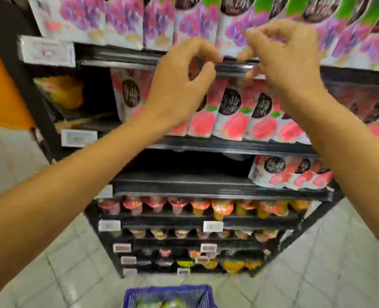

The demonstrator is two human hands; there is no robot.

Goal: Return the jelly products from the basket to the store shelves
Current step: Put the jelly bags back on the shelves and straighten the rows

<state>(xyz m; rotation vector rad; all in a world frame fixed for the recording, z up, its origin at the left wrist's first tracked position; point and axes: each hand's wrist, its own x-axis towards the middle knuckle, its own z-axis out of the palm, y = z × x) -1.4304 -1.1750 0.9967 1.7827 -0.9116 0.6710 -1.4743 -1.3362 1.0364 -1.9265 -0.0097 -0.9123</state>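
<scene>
Both my hands are raised in front of the black shelf unit (228, 145). My left hand (182, 83) hovers before the row of pink peach jelly pouches (235, 116). Its fingers are curved with a gap to the thumb, and I see nothing between them. My right hand (284, 58) is at the shelf edge under the purple grape jelly pouches (157, 23). Its fingers are curled tight, and blur hides whether they pinch a pouch. The blue basket (139, 294) sits on the floor below, with greenish packs inside.
A short stack of peach pouches (291, 174) lies on the right of the third shelf, with bare shelf to its left. Rows of small jelly cups (206, 207) fill the lower shelves. An orange pillar (1, 85) stands at the left. The floor is grey tile (339, 263).
</scene>
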